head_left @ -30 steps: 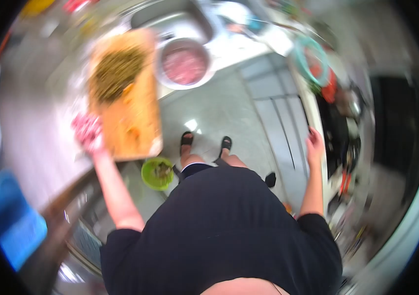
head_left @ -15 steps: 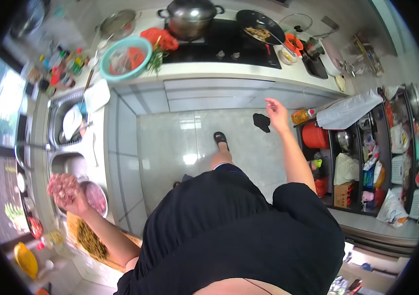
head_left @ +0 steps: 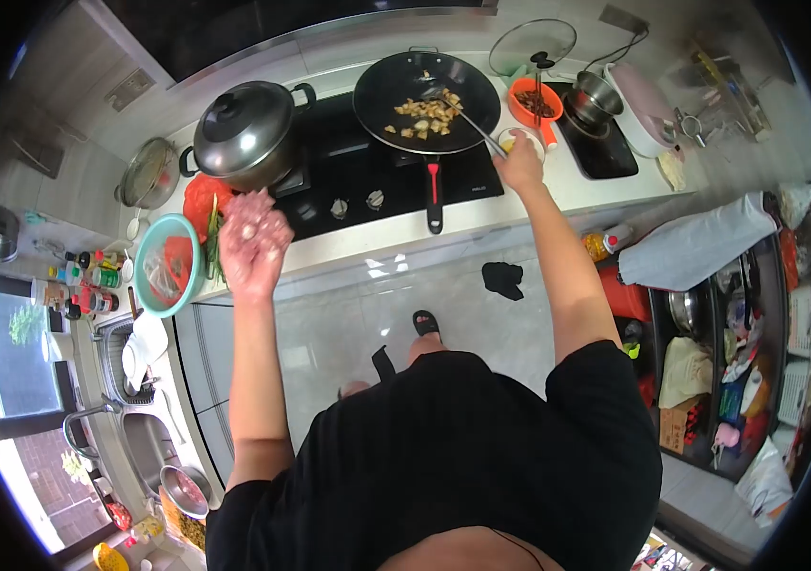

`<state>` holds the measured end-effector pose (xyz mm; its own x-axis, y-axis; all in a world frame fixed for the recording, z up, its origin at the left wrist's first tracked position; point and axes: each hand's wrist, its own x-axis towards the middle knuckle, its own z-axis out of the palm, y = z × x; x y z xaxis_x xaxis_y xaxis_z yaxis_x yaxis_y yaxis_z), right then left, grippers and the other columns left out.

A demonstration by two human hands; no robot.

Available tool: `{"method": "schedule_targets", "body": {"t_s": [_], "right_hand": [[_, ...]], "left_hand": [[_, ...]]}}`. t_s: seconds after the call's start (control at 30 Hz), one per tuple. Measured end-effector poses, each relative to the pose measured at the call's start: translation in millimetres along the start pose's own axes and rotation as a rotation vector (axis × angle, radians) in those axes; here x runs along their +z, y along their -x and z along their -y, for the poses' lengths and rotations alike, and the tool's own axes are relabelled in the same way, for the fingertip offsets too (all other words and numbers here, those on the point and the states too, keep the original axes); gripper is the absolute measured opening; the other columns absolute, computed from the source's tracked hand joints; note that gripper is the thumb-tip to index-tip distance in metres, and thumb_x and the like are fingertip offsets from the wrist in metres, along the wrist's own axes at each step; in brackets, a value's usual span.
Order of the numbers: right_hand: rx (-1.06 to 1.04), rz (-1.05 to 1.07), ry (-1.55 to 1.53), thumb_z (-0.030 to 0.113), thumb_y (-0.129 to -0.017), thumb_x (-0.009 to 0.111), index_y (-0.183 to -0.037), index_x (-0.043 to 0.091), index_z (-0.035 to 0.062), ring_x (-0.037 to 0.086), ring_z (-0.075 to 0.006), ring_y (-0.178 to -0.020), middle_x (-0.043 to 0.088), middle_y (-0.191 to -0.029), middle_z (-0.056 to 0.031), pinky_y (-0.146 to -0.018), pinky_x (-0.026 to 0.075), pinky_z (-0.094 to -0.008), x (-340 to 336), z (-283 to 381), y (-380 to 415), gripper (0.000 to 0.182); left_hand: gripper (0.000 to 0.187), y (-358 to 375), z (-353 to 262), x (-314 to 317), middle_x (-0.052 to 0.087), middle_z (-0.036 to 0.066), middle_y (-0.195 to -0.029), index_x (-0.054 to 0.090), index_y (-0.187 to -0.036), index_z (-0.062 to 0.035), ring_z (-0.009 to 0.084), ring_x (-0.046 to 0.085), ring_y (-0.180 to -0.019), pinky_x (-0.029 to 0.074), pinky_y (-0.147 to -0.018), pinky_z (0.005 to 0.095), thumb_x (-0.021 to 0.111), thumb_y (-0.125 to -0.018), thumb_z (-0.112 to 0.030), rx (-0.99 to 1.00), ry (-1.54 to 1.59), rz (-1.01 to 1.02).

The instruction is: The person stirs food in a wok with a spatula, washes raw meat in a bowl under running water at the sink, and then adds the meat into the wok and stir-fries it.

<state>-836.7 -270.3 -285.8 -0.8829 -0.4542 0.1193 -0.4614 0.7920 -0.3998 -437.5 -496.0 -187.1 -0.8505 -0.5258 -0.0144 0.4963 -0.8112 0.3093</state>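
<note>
A heap of pale pink raw meat (head_left: pixel 255 228) rests in my left hand (head_left: pixel 255 280), which is raised palm up in front of the stove's left side. My right hand (head_left: pixel 520 164) is closed around the end of a metal spatula handle (head_left: pixel 478 130). The spatula reaches into a black wok (head_left: pixel 388 88), among browned food pieces (head_left: pixel 428 118). The wok's black and red handle (head_left: pixel 434 200) points toward me. Left of the wok stands a lidded steel pot (head_left: pixel 245 133).
An orange bowl (head_left: pixel 523 91) and a small pale bowl (head_left: pixel 531 140) are right of the wok. A turquoise basin (head_left: pixel 166 265) stands at the counter's left. A steel bowl of meat (head_left: pixel 177 487) sits by the sink. A black cloth (head_left: pixel 502 279) lies on the floor.
My left hand has carried the meat from beside the sink to the stove. My right hand, empty and open before, has moved forward and taken hold of the spatula. The view has shifted toward the stove.
</note>
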Motion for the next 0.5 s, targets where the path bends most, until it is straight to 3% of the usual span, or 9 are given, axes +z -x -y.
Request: {"method": "schedule_targets", "body": {"t_s": [0.07,0.1,0.2,0.23,0.33,0.37,0.5], "right_hand": [[0.041,0.236,0.058,0.021,-0.08,0.068,-0.133,0.031,0.0146,0.054,-0.0353,-0.112,0.051,-0.122,-0.018,-0.092,0.044,-0.0444,8,3,-24,0.065],[-0.009,0.273,0.071,0.02,-0.085,0.06,-0.136,0.025,0.0151,0.057,-0.0381,-0.105,0.054,-0.118,-0.0209,-0.09,0.045,-0.0463,26,-7,-36,0.062],[-0.153,0.441,0.095,0.02,-0.09,0.051,-0.138,0.023,0.0168,0.059,-0.0404,-0.1,0.059,-0.108,-0.0227,-0.087,0.046,-0.0481,16,-1,-44,0.056],[-0.192,0.362,0.057,0.02,-0.091,0.045,-0.138,0.031,0.0185,0.062,-0.0398,-0.092,0.063,-0.098,-0.022,-0.081,0.048,-0.0488,22,-8,-45,0.049],[-0.194,0.265,0.075,0.019,-0.091,0.047,-0.132,0.043,0.0202,0.063,-0.038,-0.084,0.065,-0.091,-0.0201,-0.074,0.048,-0.048,-3,-10,-42,0.041],[-0.202,0.249,0.077,0.021,-0.091,0.048,-0.124,0.054,0.0184,0.063,-0.0366,-0.085,0.066,-0.094,-0.0182,-0.073,0.048,-0.0463,-32,-3,-34,0.033],[-0.2,0.33,0.179,0.021,-0.09,0.051,-0.119,0.059,0.0182,0.063,-0.0346,-0.086,0.067,-0.094,-0.0153,-0.075,0.049,-0.0457,-116,13,-13,0.03]], "left_hand": [[0.019,-46,26,0,0.053,0.002,-0.086,0.054,-0.103,-0.0096,0.0152,0.043,-0.071,0.036,-0.061,0.0288,0.054,-0.088,-0.021,-0.016,0.009,0.001],[0.019,-59,35,8,0.052,0.001,-0.086,0.053,-0.103,-0.0096,0.0155,0.044,-0.071,0.036,-0.061,0.029,0.054,-0.087,-0.02,-0.031,0.005,-0.033],[0.025,-97,50,20,0.053,0.003,-0.088,0.053,-0.107,-0.0065,0.0162,0.045,-0.073,0.037,-0.063,0.0297,0.055,-0.086,-0.021,-0.065,0.026,-0.118],[0.026,-105,50,23,0.053,0.003,-0.089,0.053,-0.108,-0.0054,0.0163,0.046,-0.074,0.038,-0.063,0.0297,0.055,-0.086,-0.021,-0.072,0.022,-0.139],[0.033,-115,41,18,0.055,0.005,-0.094,0.053,-0.112,-0.0015,0.0178,0.048,-0.077,0.039,-0.064,0.0302,0.055,-0.086,-0.022,-0.056,-0.022,-0.158],[0.034,-116,38,21,0.056,0.006,-0.095,0.052,-0.113,-0.0015,0.0181,0.049,-0.078,0.039,-0.064,0.0304,0.055,-0.086,-0.022,-0.04,-0.053,-0.181],[0.037,-115,17,-5,0.058,0.008,-0.099,0.052,-0.117,-0.0007,0.0195,0.05,-0.081,0.039,-0.066,0.0312,0.055,-0.087,-0.023,-0.057,-0.012,-0.108]]}}
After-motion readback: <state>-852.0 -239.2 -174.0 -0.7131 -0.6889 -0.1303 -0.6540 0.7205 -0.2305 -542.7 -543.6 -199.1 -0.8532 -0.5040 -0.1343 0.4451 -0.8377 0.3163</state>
